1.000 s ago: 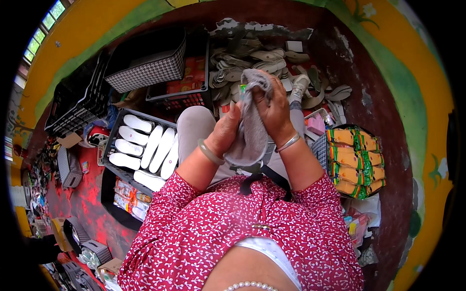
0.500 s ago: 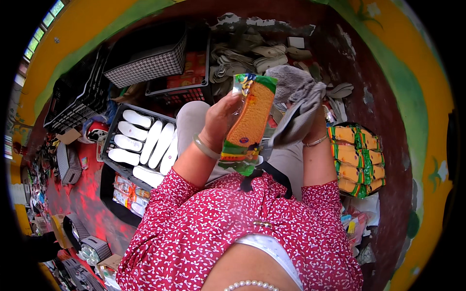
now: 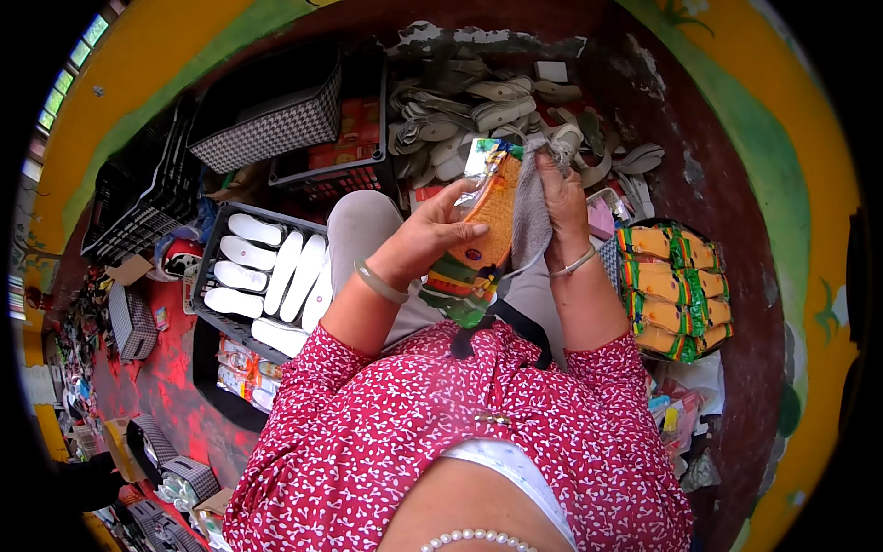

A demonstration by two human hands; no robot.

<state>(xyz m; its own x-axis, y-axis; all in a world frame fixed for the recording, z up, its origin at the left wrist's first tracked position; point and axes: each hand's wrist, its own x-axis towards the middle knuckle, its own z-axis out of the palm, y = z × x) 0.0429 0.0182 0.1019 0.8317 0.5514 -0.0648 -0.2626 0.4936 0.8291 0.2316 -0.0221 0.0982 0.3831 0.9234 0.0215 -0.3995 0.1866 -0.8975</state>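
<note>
Pinching a clear-wrapped orange insole pack [image 3: 498,207] in the L hand [image 3: 425,232], w/ thumb flat across the front and fingers curled at the edge. Bunching a grey cloth [image 3: 531,212] in the R hand [image 3: 565,202] and pressing it against the pack's R side. Not making out all the R fingertips, so not telling for sure about any grip on the pack thru the cloth. Holding the pack tilted above the lap, top end leaning R, green lower end pointing toward the waist.

Prob doing a wiping step rn imo. For the next move, prob needing a steady L pinch plus light cloth pressure w/o creasing the wrapper, and maybe a small turn for reaching the covered side.

Label-wise: showing green, yellow and red print at the lower end, plus a small round dark emblem [image 3: 473,255] on the insole. Too tiny for reading tbh, so not quoting any text.

Further out: seeing similar packs [image 3: 659,297] stacked in a patterned bin [image 3: 610,267] on the R, white insoles [image 3: 283,271] lying in a dark crate [image 3: 219,322] on the L, some w/ tiny illegible marks. Also spotting loose pale soles [image 3: 460,110] heaped at the back, and red pkgs [image 3: 359,126] inside a black crate [image 3: 331,172], again w/ unreadable print.
</note>
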